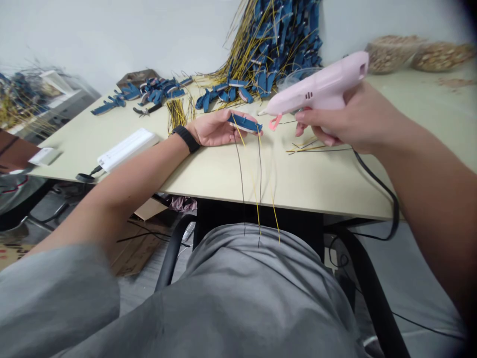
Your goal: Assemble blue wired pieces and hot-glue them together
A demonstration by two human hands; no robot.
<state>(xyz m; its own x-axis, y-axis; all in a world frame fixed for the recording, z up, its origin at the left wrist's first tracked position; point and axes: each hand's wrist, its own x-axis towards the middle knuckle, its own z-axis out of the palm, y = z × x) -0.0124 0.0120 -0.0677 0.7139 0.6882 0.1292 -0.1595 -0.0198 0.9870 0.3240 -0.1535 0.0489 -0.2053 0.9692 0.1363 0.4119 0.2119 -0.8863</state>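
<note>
My left hand (214, 128), with a black wristband (187, 138) on its wrist, rests on the pale table (223, 171) and pinches a small blue plastic piece (245, 123) at the fingertips. Thin black and yellow wires (259, 184) run from that piece over the table's front edge. My right hand (346, 117) grips a pink hot glue gun (316, 84) by its handle. The gun's nozzle tip (260, 113) points left, just above and beside the blue piece, not visibly touching it. Its black cord (383, 186) trails off the table.
A large heap of blue pieces with yellow wires (268, 44) stands at the back against the wall, with smaller blue groups (156, 89) to its left. Nearby lie black-handled pliers (143, 111), a yellow wire bunch (176, 114) and a white power strip (126, 149).
</note>
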